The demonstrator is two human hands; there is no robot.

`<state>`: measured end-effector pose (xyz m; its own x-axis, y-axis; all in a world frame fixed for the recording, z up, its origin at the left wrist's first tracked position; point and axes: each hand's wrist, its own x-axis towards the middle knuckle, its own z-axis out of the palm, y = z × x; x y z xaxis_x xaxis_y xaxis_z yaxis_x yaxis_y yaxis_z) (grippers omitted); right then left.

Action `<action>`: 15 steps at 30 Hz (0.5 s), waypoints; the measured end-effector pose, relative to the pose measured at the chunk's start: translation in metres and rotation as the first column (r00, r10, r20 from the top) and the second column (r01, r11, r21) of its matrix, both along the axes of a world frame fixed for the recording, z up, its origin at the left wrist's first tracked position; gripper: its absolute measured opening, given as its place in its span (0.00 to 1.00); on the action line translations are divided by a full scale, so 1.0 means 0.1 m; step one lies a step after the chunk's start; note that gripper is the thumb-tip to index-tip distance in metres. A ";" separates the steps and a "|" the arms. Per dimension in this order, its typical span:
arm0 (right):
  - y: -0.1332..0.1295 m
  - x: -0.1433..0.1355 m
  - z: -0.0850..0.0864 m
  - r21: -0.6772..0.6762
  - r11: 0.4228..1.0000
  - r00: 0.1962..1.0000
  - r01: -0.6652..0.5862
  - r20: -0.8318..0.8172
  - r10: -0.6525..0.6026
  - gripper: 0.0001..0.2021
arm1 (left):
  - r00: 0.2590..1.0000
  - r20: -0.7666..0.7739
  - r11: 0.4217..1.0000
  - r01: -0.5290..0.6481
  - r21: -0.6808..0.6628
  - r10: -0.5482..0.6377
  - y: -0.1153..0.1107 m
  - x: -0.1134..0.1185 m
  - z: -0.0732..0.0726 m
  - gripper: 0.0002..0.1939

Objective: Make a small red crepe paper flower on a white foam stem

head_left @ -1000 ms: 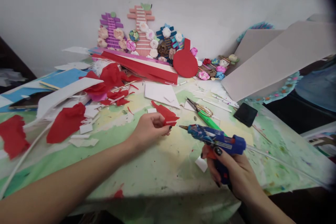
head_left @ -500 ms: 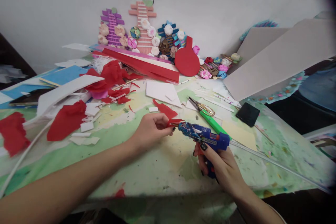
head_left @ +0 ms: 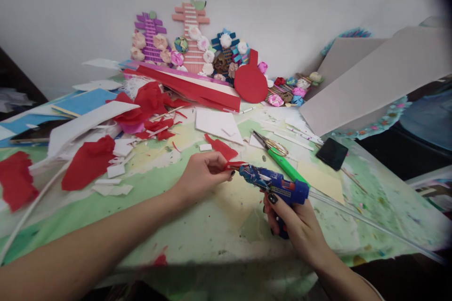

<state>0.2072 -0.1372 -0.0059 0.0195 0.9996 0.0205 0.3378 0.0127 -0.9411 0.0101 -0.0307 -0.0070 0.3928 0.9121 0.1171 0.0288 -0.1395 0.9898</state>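
Note:
In my right hand (head_left: 294,223) is a blue hot glue gun (head_left: 271,181), gripped by its handle, with its nozzle end pointing left. My left hand (head_left: 203,173) pinches a small strip of red paper (head_left: 233,165) between thumb and fingers. The glue gun's front end meets or nearly meets this strip; I cannot tell whether they touch. Just beyond my left fingers a loose red paper scrap (head_left: 221,146) lies on the table. Behind the gun rest scissors (head_left: 271,143) and a green-handled utility knife (head_left: 287,165).
Red crepe paper (head_left: 150,99) and white foam pieces (head_left: 112,188) litter the left side. A white board (head_left: 218,126) lies ahead. Against the wall stand paper-flower decorations (head_left: 192,40) and a red round cutout (head_left: 251,82). A black square (head_left: 332,154) and large grey panels (head_left: 374,70) are at right.
Very little differs. The whole view has shifted slightly, and my right fingers around the glue gun's trigger have moved a little. Both hands keep their hold.

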 end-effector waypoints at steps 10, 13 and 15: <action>-0.02 0.06 -0.01 0.024 0.999 0.999 0.034 0.030 -0.035 0.25 | 1.000 -0.016 1.000 0.001 -0.004 -0.001 -0.02 0.00 0.02 0.06; -0.03 0.08 0.00 0.034 0.999 0.998 0.042 0.054 -0.044 0.26 | 1.000 -0.012 1.000 -0.007 -0.011 0.007 -0.02 0.00 0.04 0.06; -0.03 0.10 0.00 0.029 0.998 0.996 0.048 0.069 -0.049 0.26 | 1.000 -0.004 1.000 -0.010 -0.012 0.010 -0.02 0.00 0.04 0.06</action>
<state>0.2177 -0.1400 -0.0062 0.0656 0.9966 0.0505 0.4031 0.0199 -0.9149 0.0103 -0.0330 -0.0030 0.3842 0.9172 0.1052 0.0336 -0.1278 0.9912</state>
